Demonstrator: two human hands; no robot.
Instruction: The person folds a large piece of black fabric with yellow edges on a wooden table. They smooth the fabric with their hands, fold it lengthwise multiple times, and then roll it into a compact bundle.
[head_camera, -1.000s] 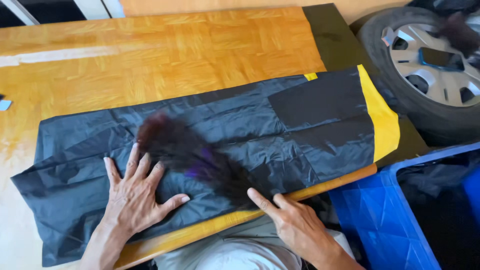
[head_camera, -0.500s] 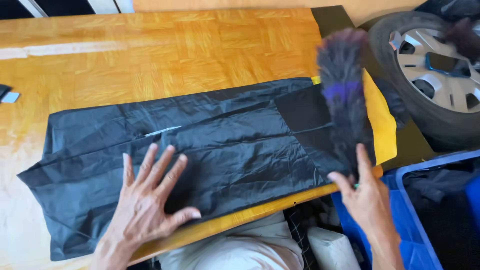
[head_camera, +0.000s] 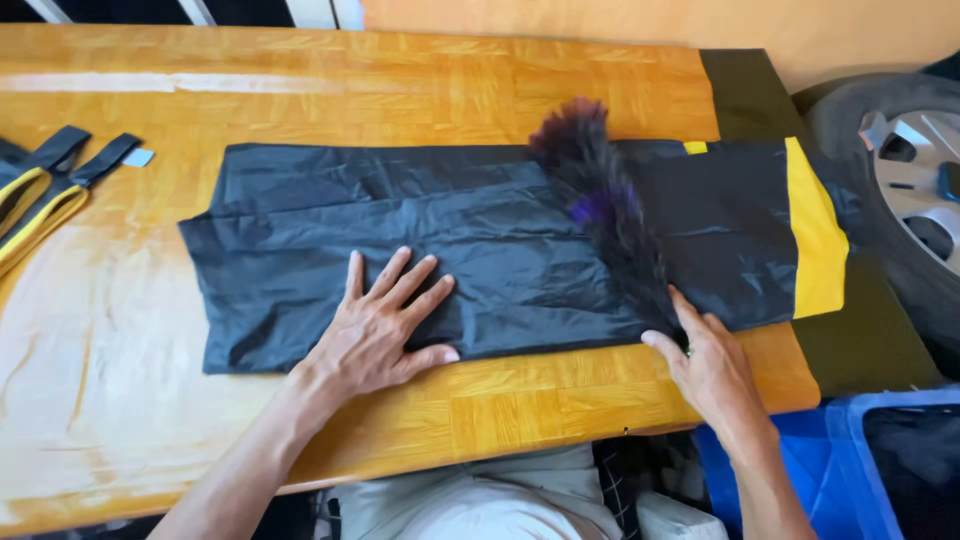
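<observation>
Flat black shiny plastic bag with a yellow band at one end (head_camera: 470, 250) lies lengthwise across the orange wooden parquet bench (head_camera: 300, 90), yellow end toward the right edge, near long edge close to the person

Dark feather duster with a purple patch in the plumes (head_camera: 605, 205) lies diagonally on the right half of the bag, head up near the far edge, handle end running down to the near edge

Left hand (head_camera: 385, 325): fingers spread, palm flat, pressing the bag's near-middle onto the bench. Holds nothing

Right hand (head_camera: 710, 365): at the bag's near edge, fingers curled round the duster's handle end. Handle itself hidden under the hand, so exact grip unclear, but it looks closed on it

State of the work, as judged from this view: bag is laid out and mostly flat, held down. Left half has creases and a fold line near the far edge. Duster sits over the right-middle part, so sweeping looks underway, not finished. Can't tell which areas are already clean, no dust visible either way

Around it: black straps with yellow edging (head_camera: 45, 185) on the bench at far left, well apart from the bag. Dark olive cloth (head_camera: 860, 330) under the bag's yellow end, hanging over the right bench edge. Car tyre with silver wheel trim (head_camera: 900, 190) beyond that. Blue plastic crate (head_camera: 810, 450) below the bench at lower right
</observation>
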